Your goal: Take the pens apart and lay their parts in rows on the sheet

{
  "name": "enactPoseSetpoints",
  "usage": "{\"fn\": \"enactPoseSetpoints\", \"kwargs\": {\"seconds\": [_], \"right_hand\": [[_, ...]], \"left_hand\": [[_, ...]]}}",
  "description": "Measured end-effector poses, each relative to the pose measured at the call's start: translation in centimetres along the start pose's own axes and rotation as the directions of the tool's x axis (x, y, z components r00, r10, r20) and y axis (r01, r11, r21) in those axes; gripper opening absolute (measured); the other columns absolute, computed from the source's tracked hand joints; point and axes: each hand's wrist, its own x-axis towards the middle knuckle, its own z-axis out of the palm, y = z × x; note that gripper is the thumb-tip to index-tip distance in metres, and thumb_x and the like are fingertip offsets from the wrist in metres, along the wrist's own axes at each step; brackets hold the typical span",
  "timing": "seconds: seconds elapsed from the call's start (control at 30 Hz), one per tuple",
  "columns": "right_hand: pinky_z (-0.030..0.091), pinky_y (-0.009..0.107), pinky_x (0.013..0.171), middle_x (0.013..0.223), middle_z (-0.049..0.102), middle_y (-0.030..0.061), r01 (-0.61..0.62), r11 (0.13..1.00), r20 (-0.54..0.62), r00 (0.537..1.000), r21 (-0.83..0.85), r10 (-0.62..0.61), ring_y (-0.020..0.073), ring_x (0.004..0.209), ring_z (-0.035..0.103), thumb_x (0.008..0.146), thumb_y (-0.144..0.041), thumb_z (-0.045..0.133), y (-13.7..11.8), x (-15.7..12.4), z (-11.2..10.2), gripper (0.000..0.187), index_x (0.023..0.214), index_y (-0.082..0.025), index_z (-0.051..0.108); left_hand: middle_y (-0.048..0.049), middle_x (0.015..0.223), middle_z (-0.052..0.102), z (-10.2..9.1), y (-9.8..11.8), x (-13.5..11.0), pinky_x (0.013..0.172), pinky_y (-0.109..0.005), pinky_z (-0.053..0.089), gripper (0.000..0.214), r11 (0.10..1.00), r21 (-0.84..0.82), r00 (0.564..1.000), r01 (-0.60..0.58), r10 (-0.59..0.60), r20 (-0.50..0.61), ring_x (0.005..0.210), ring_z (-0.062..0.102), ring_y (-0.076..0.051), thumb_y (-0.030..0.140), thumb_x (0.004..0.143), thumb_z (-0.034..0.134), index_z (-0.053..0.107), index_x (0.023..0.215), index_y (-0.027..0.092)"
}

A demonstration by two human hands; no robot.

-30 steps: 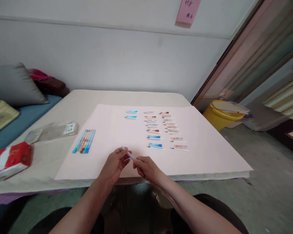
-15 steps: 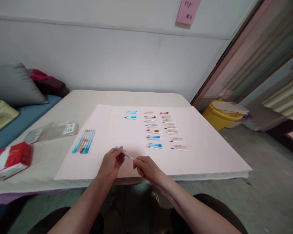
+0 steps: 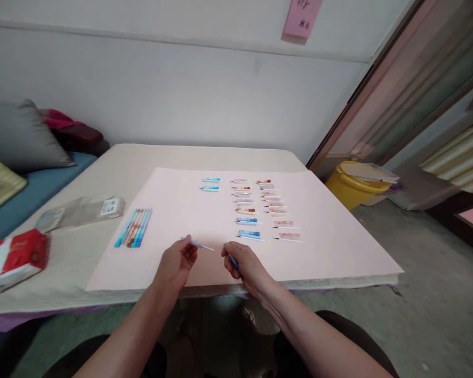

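My left hand [image 3: 177, 262] pinches a light-blue pen part with a thin white refill [image 3: 201, 245] sticking out toward the right. In my curled right hand [image 3: 245, 262] is a dark blue pen barrel [image 3: 234, 263], its far end hidden by the fingers. A gap separates the two pieces above the pale pink sheet [image 3: 173, 199]. To the left lies a row of several pens [image 3: 134, 227] side by side. Beyond my right hand, blue pen parts [image 3: 249, 233] lie beside thin refills, with pink and brown ones [image 3: 287, 236] in columns. Two turquoise sets [image 3: 210, 188] lie farther back.
A red tissue pack [image 3: 16, 257] and clear plastic packaging [image 3: 79, 212] rest on the table's left side. A grey cushion [image 3: 19, 134] is at the far left. On the floor at right stands a yellow bin [image 3: 350, 186]. A white wall [image 3: 181, 94] rises behind.
The pen held between both hands has come apart. My right hand has moved slightly right with the dark blue barrel, and the white refill now shows from the part in my left hand.
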Motion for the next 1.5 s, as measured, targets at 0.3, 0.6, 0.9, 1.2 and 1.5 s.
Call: {"fn": "enactPoseSetpoints", "kwargs": {"seconds": [0.3, 0.6, 0.9, 1.2, 1.5], "right_hand": [[0.010, 0.020, 0.034, 0.045, 0.047, -0.0066, -0.037, 0.998, -0.028, 0.999, 0.056, 0.039, 0.0035, 0.033, 0.027, 0.066, -0.018, 0.053, 0.6, 0.5, 0.1, 0.006, 0.070, -0.017, 0.049], [0.005, 0.020, 0.034, 0.032, 0.032, -0.0095, 0.042, 0.993, -0.064, 0.997, 0.107, -0.035, 0.0030, 0.029, 0.018, 0.058, -0.013, 0.047, -2.9, 0.1, -1.9, 0.005, 0.061, -0.017, 0.049], [0.009, 0.020, 0.034, 0.036, 0.037, -0.0089, 0.065, 0.989, -0.052, 0.997, 0.131, -0.059, 0.0036, 0.030, 0.021, 0.062, -0.014, 0.048, -2.4, 0.3, -1.8, 0.007, 0.069, -0.016, 0.050], [0.013, 0.018, 0.035, 0.046, 0.044, -0.0057, -0.020, 1.000, 0.055, 0.998, -0.019, 0.021, 0.0048, 0.038, 0.032, 0.065, -0.016, 0.049, 0.1, 0.6, -0.8, 0.008, 0.072, -0.017, 0.053], [0.010, 0.019, 0.034, 0.045, 0.050, -0.0048, -0.098, 0.987, 0.103, 0.988, -0.126, 0.112, 0.0039, 0.033, 0.027, 0.068, -0.019, 0.051, 0.2, 0.8, -0.7, 0.006, 0.073, -0.016, 0.054]], "left_hand": [[-0.0052, 0.070, 0.062, 0.2, -1.6, -0.9, 0.051, -0.019, 0.050, 0.011, 0.996, 0.088, 0.996, 0.033, -0.040, 0.076, 0.062, 0.061, -0.012, 0.013, 0.071, 0.066, 0.055, 0.072, 0.013], [-0.0043, 0.066, 0.060, -0.3, -0.5, 0.3, 0.049, -0.018, 0.050, 0.005, 0.998, -0.059, 0.995, -0.023, 0.018, -0.098, 0.057, 0.059, -0.010, 0.009, 0.073, 0.061, 0.057, 0.075, 0.012], [-0.0067, 0.077, 0.064, 0.5, -1.7, -1.1, 0.057, -0.020, 0.051, 0.007, 0.994, 0.080, 0.991, 0.076, -0.084, 0.106, 0.068, 0.063, -0.012, 0.011, 0.072, 0.064, 0.058, 0.077, 0.012], [-0.0044, 0.081, 0.064, 0.7, -2.3, -2.6, 0.063, -0.020, 0.050, 0.012, 0.986, 0.130, 0.958, 0.107, -0.137, 0.253, 0.072, 0.062, -0.011, 0.013, 0.069, 0.067, 0.059, 0.077, 0.014], [0.0004, 0.067, 0.058, 0.9, -2.2, -2.7, 0.055, -0.018, 0.047, 0.009, 0.986, 0.153, 0.978, 0.066, -0.095, 0.188, 0.061, 0.057, -0.008, 0.013, 0.067, 0.064, 0.056, 0.070, 0.015]]}}
